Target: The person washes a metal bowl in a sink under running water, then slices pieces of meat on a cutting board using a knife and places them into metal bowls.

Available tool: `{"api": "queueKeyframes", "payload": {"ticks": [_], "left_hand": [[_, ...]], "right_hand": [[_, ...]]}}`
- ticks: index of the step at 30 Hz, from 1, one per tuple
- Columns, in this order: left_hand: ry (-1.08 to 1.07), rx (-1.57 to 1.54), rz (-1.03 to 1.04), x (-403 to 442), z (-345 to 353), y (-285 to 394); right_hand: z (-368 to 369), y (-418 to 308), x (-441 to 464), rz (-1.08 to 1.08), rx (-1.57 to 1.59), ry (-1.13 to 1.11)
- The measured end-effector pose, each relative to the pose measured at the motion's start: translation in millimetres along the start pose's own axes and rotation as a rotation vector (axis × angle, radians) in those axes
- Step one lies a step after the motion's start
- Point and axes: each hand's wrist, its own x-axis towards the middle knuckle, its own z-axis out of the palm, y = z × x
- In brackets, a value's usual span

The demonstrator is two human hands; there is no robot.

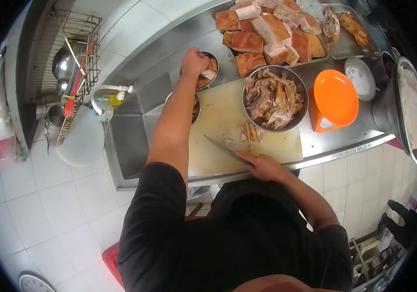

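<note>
My right hand (265,167) grips the handle of a knife (225,150), its blade lying low over the pale cutting board (208,121). Beside the blade is a small pile of cut meat strips (251,132) with a few loose bits. My left hand (195,62) reaches to the far left, its fingers curled at the rim of a small metal bowl with meat pieces (210,73) in it. What those fingers hold is hidden. A second bowl (196,110) is partly covered by my left forearm. Chopped meat (272,97) fills a larger steel bowl (307,100) at the board's back.
Roasted pork slabs (269,29) are heaped on a tray at the back. An orange scale (336,97) stands right of the large bowl, near a white bowl (360,78). Left are the sink (128,141), faucet (116,90) and wire rack (79,73).
</note>
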Motion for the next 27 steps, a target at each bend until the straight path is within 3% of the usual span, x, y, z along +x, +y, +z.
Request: {"api": "queueKeyframes", "payload": {"ticks": [3,6,9,12,15,18,22,23,26,27], "left_hand": [[0.047,-0.233,-0.155,4,-5,-13],[0.008,-0.878,-0.323,1,-29,-26],[0.015,-1.373,-0.260,-46,-82,-1],[-0.078,-1.609,-0.138,-98,-109,-5],[-0.150,-1.764,-0.144,-161,-123,-16],[-0.159,-1.828,-0.166,-222,-122,-41],[-0.056,-1.591,-0.289,-307,-102,-73],[-0.021,-1.342,-0.304,-327,-90,-79],[0.096,-0.802,-0.081,-385,-27,-104],[0.044,-0.669,-0.117,-401,-35,-94]], "right_hand": [[-7,8,5,0.015,-0.030,-0.060],[-9,13,6,-0.050,-0.029,-0.046],[8,30,7,-0.095,0.042,0.049],[1,30,3,0.025,0.076,0.061],[1,38,-2,-0.047,0.107,0.227],[-9,14,-5,0.130,0.090,0.143],[13,13,0,-0.070,-0.047,0.337],[18,13,0,-0.159,-0.070,0.386],[28,-10,-4,0.105,-0.084,0.305],[38,-11,-3,0.060,-0.146,0.376]]}}
